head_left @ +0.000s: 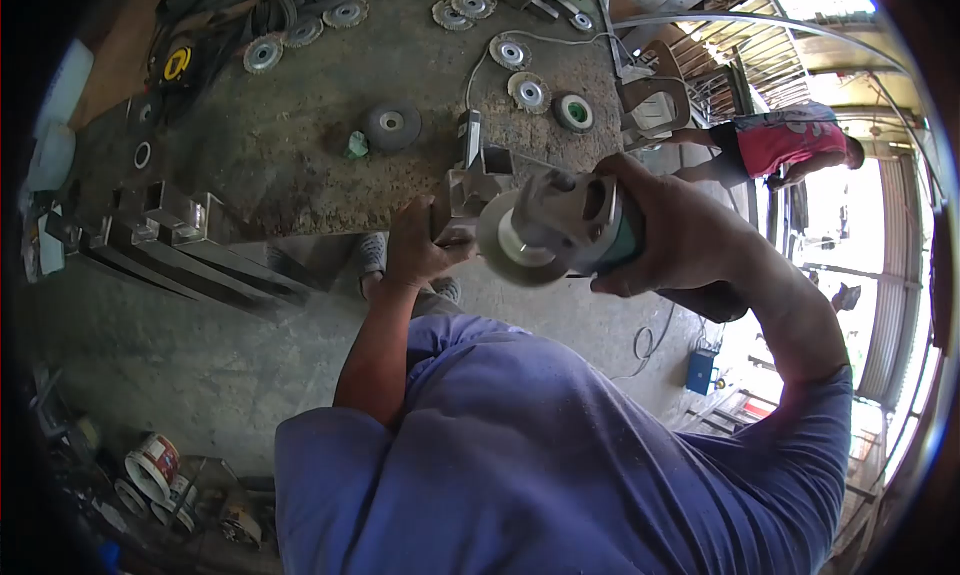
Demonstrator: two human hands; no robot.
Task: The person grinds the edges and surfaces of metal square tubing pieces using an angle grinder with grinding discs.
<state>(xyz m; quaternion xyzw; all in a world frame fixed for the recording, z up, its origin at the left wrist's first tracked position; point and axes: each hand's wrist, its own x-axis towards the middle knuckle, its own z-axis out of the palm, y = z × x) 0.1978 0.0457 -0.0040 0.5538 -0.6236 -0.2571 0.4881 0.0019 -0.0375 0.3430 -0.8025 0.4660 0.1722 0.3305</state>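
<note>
My right hand (690, 220) is wrapped round an angle grinder (565, 210) with a silver gear head and a green body. The grinder's disc (508, 250) looks blurred and faces left, close beside a shiny square metal tube (456, 200) at the bench's front edge. On the other side of that tube is my left hand (410, 250), its thumb and fingers closed on the metal. Part of the tube lies hidden behind the disc and grinder head.
The worn workbench (290, 175) carries several flap discs (528, 92), a dark grinding wheel (392, 127) and a power cord (475, 75). Several square metal tubes (190, 260) lean at the bench's left. Buckets (153, 465) stand at lower left. A person in a red shirt (790, 145) is at right.
</note>
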